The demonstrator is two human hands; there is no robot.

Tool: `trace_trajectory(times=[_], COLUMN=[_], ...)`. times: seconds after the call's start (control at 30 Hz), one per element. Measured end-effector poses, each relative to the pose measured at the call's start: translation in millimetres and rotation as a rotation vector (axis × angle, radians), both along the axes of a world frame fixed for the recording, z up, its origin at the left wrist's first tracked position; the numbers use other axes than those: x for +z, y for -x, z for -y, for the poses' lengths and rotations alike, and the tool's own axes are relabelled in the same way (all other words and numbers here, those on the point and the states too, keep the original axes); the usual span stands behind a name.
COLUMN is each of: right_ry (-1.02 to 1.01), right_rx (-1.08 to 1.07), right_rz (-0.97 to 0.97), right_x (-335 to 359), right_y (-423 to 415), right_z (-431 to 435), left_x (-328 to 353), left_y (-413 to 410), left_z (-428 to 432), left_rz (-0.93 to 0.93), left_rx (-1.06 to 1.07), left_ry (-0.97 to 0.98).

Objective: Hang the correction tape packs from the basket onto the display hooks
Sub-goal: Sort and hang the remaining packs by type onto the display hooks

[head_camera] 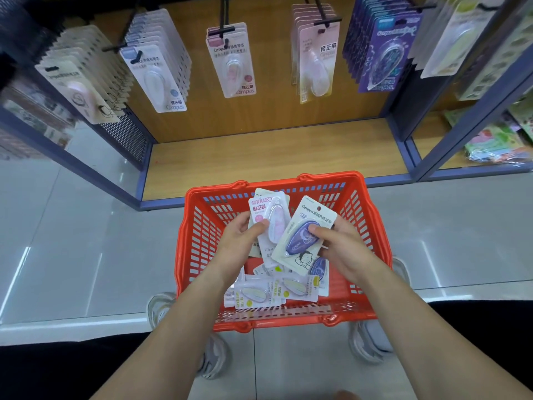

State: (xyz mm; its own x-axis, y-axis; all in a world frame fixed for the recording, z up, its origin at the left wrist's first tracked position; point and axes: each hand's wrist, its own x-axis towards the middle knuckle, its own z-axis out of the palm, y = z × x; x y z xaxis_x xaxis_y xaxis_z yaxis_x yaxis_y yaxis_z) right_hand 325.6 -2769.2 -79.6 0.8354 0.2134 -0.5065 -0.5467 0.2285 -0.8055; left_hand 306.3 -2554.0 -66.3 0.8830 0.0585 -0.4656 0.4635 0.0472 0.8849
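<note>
Purple pack (298, 243) pinched, right hand (346, 252) | pink pack (274, 223) pinched, left hand (242, 241) | above basket (288, 321) rim

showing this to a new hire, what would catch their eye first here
The bright red basket sits on the floor at centre. Over it, the left hand holds a pink pack and the right hand a purple pack. Hanging packs line the hooks along the top.

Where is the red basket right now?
Head view, centre: red basket on the floor before the display shelf, beneath the left hand and right hand.
</note>
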Motion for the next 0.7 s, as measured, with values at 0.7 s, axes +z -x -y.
trace_trajectory(times=[0.7], right_ry=[0.309], right_rx=[0.174], right_rz=[0.130], right_x=[6.0], right_y=[-8.8], right_z=[3.1], left_x=[9.6], left_y=[-1.2], left_z=[0.9], left_rz=[-0.105], left_rx=[-0.249], left_ry=[-0.039])
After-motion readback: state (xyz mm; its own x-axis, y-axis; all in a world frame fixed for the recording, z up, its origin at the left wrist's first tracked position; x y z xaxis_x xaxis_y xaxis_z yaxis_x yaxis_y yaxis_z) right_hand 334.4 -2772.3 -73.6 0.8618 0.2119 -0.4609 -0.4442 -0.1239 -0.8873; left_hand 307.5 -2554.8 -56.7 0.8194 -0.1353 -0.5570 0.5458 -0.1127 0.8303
